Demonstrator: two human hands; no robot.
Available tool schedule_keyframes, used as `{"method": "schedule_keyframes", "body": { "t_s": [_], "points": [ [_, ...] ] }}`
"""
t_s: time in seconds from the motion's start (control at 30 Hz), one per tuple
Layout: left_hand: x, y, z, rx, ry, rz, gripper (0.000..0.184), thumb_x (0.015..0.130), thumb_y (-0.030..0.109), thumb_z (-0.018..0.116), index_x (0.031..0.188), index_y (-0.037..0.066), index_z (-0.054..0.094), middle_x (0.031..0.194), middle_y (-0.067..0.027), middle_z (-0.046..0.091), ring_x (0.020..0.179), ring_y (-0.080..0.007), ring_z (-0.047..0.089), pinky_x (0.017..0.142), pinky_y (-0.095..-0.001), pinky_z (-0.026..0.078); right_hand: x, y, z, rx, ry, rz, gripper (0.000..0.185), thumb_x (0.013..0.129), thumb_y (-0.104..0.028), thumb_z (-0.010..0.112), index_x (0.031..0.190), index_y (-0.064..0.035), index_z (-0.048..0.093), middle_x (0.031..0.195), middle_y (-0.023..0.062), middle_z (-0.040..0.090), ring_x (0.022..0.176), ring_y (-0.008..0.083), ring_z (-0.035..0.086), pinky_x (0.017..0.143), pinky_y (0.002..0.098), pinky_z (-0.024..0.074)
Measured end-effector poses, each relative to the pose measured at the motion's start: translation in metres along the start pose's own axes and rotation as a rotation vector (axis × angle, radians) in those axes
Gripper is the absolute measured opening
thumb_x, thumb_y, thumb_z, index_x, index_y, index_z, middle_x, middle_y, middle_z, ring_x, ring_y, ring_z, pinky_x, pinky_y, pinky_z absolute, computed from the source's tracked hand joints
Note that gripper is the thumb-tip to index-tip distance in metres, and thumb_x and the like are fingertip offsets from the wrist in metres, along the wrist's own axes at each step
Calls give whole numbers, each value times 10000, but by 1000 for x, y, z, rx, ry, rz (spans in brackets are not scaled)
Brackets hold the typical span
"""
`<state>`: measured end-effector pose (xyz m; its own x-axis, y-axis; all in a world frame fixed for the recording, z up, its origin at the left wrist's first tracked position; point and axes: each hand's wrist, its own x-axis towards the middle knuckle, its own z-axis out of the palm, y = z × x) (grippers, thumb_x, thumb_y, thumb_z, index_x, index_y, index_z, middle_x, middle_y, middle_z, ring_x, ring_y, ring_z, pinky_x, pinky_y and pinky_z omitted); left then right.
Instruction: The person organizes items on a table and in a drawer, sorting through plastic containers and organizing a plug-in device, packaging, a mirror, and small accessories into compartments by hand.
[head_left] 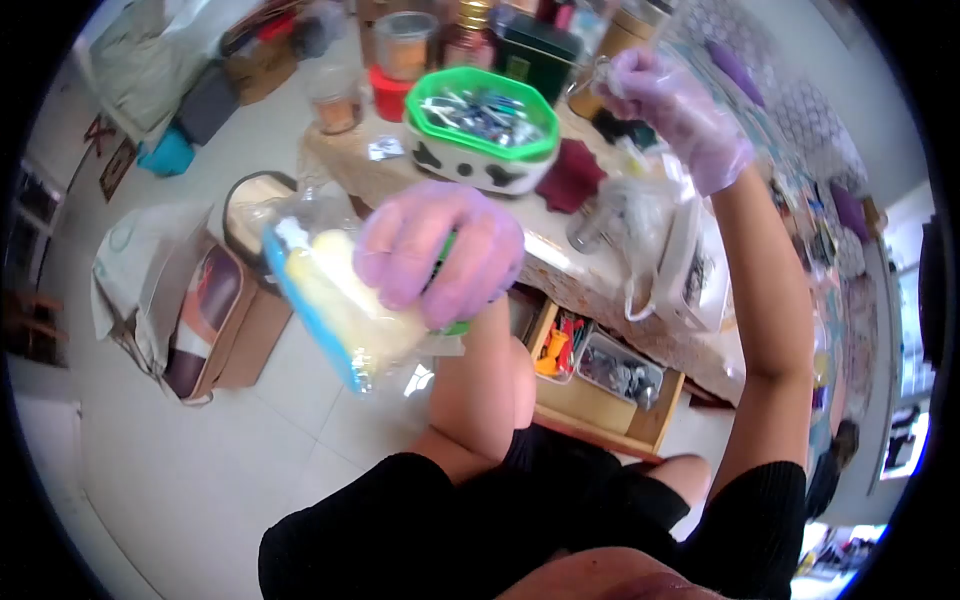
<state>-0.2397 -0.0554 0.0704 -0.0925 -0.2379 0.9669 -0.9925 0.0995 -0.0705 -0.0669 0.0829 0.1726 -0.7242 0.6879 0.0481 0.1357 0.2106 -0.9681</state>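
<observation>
My left hand (440, 250), in a thin purple glove, is closed on a clear plastic bag (345, 315) with a light blue edge and pale yellow contents. A green and black thing shows partly behind those fingers; I cannot make out what it is. My right hand (680, 115), gloved too, is raised over the far right of the table with its fingers pinched together. Something small and shiny shows at its fingertips, too blurred to name. Between the hands on the table stands a green-rimmed box (480, 165) with dark spots, full of small assorted items.
Jars (405, 45) and a dark green box (540, 55) stand at the table's back. A crumpled plastic bag (635, 225) lies beside a white basket (700, 270). Below, an open drawer (600, 415) holds small trays. Bags and a cardboard box (245, 340) sit on the floor.
</observation>
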Motion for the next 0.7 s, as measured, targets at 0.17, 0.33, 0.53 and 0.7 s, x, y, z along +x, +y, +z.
{"method": "schedule_keyframes", "body": {
  "t_s": [0.17,0.33,0.53,0.7],
  "points": [
    [1,-2,10,-13,186,-2,85,894,62,648,929,38,721,1049,-97,702,958,-254,702,775,-325,598,-98,-15,-56,-61,153,199,455,797,-79,736,1233,-39,610,902,42,659,825,170,638,756,325,527],
    [-12,-10,-1,2,131,56,223,892,143,685,1094,55,649,1130,-77,661,1074,-242,639,795,-332,570,-170,7,-95,-577,255,396,153,882,-158,604,909,-15,651,749,13,579,693,112,530,661,263,464],
    [0,-10,7,55,138,-57,114,919,92,626,998,37,688,1130,-97,667,980,-271,683,725,-329,587,-145,34,-76,-894,367,306,181,899,-161,642,968,6,658,792,34,637,735,119,556,687,273,477],
    [5,-4,5,26,32,-55,82,913,156,649,973,102,643,1084,-43,655,1007,-253,642,735,-314,574,-89,10,5,-996,164,0,247,936,-198,597,1065,7,647,991,178,691,897,305,662,816,397,517]
  ]
}}
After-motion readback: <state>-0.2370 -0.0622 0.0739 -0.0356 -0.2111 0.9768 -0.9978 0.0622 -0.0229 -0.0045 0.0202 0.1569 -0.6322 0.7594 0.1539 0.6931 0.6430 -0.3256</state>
